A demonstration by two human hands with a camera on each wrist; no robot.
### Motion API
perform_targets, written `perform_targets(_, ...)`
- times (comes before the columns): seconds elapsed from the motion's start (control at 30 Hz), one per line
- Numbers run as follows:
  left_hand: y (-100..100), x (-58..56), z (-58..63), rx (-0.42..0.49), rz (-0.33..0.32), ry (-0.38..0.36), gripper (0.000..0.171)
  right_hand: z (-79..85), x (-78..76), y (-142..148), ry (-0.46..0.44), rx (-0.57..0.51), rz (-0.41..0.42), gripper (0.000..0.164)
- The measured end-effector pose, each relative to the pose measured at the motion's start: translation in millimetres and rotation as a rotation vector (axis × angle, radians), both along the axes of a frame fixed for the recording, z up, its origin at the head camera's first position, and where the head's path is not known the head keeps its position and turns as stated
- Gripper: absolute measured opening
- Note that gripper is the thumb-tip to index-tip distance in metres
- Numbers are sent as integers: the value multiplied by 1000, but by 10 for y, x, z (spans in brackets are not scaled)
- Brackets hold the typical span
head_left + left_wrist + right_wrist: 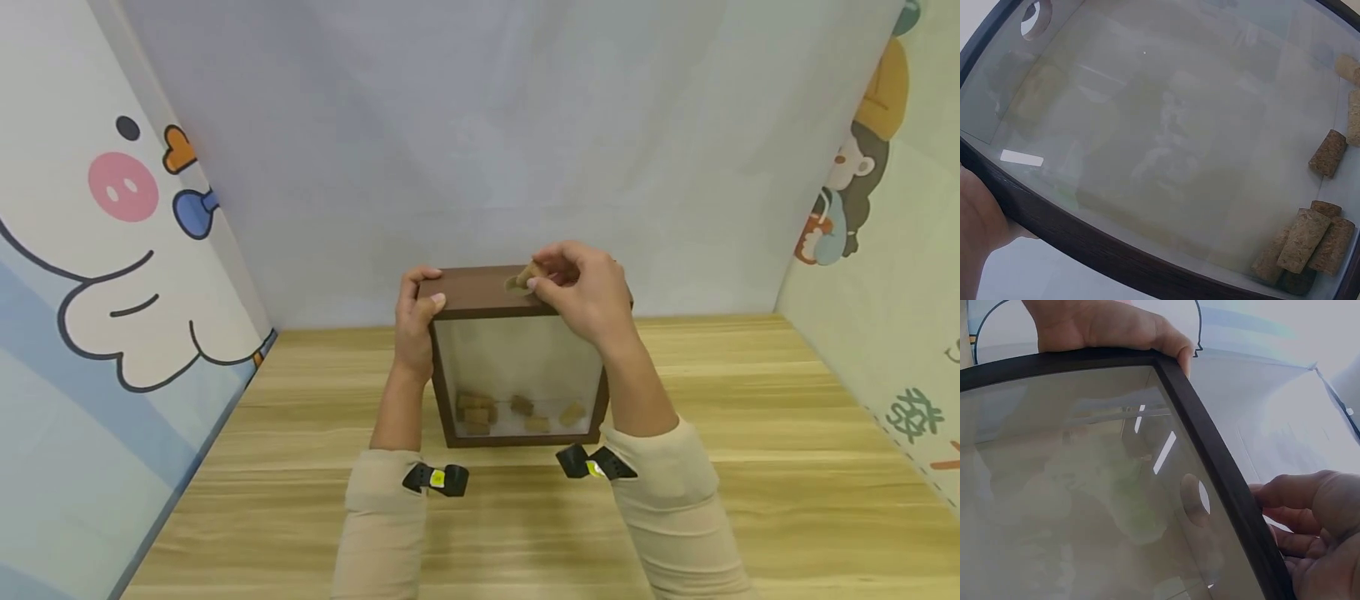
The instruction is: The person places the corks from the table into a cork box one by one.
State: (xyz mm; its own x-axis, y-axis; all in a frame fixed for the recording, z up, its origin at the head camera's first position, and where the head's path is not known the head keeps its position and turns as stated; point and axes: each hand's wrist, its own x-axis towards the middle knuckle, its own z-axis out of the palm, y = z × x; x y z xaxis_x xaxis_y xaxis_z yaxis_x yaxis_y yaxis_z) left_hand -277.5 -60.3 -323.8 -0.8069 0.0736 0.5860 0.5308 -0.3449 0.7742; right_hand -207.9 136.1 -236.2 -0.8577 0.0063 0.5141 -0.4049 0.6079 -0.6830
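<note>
A brown-framed shadow box [472, 290] with a clear front stands upright on the table. My left hand [412, 325] grips its upper left corner, thumb on the top and fingers behind. Between thumb and fingers, my right hand [596, 292] pinches a wine cork [528, 272] right at the round hole [514, 286] in the box's top. In the right wrist view this hole [1195, 500] shows through the pane, while the frame hides the pinched cork. Several corks [1304, 240] lie at the bottom of the box, some piled in the left corner.
The wood-grain table [750, 433] extends around the box. A pale grey curtain [480, 150] hangs behind it. Printed cartoon panels stand at the left [67, 275] and right [870, 308]. A black wrist camera [437, 479] sits on the left sleeve, another [596, 463] on the right.
</note>
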Motion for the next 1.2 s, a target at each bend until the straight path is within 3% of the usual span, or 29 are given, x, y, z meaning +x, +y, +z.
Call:
perform_targets(0.13,-3,3,3,16,-19,-5,32,20,11,0,-44,6,7,27)
perform_targets(0.23,-2,7,4,31,-35,3,30,-13,69,18,-55,-51,50,32)
perform_targets(0.47,8,11,-5,8,8,3,31,-252,388,159,38,-352,210,33)
perform_targets(0.6,13,6,-5,3,11,-5,32,-393,564,288,80,-418,270,29)
perform_targets(0.8,2,16,-1,2,31,-17,31,-551,764,473,42,-375,279,30)
perform_targets(0.97,-13,32,-9,-21,30,-24,33,-714,882,704,-91,-246,281,33)
perform_targets(1.2,-37,19,-3,-59,46,-17,35,-948,971,1042,-281,-172,337,35)
